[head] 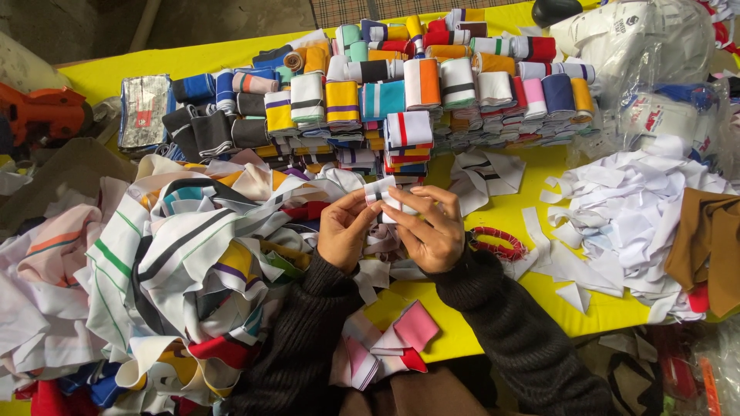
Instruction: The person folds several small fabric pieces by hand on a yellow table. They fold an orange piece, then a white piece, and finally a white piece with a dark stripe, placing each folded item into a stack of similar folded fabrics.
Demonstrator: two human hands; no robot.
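While we pinch the white striped strip (383,196) between left hand (344,231) and right hand (432,229), its long axis runs hand to hand, equally near both

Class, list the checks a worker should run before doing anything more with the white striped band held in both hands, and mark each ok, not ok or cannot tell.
1. Left hand grips the white striped band: ok.
2. Right hand grips it too: ok.
3. Band edges aligned: cannot tell.
4. Folded stacks upright behind: ok.
5. Yellow table bare near the hands: ok.
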